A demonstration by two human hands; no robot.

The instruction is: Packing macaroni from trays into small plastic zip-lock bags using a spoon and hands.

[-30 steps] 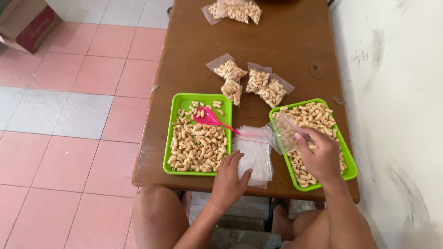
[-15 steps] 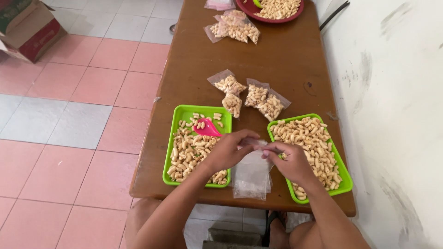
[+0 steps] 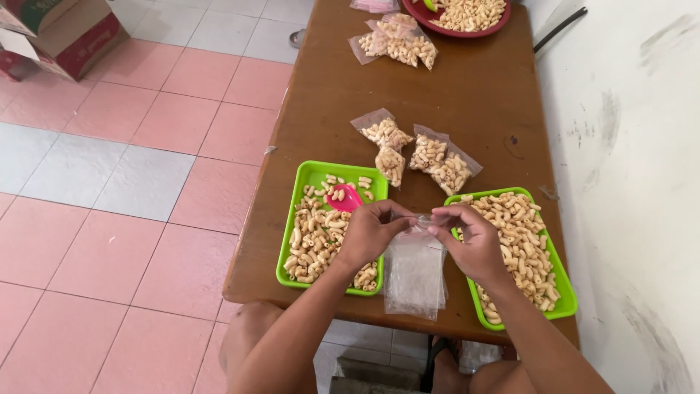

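**Both hands pinching a clear bag over the stack between two green trays**

Your left hand (image 3: pixel 370 232) and right hand (image 3: pixel 470 241) meet above the near edge of the brown bench (image 3: pixel 474 102), just apart from one another. The fingers (image 3: pixel 437 219) of each hand are narrowed to a pinch on the top edge of a small clear plastic bag (image 3: pixel 421 220), which you hold between them; whether its mouth is parted cannot be told. Directly beneath lies a stack of empty clear bags (image 3: pixel 414 277), resting on the bench and reaching its near edge.

To the left of the stack stands a green tray (image 3: pixel 310 175) of pale macaroni-shaped snacks, with a pink scoop (image 3: pixel 345 198) lying in its far half; your left hand covers the tray's right part. To the right stands a second green tray (image 3: pixel 565 303), also filled with the same snacks, your right hand over its left edge.

Beyond the trays, four filled bags (image 3: pixel 419 152) lie grouped at mid-bench, touching or just beside each other. Further off lie more filled bags (image 3: pixel 399 42) beside a red plate (image 3: pixel 467 29) of snacks. A cardboard box (image 3: pixel 65 33) sits on the tiled floor, well apart from the bench.
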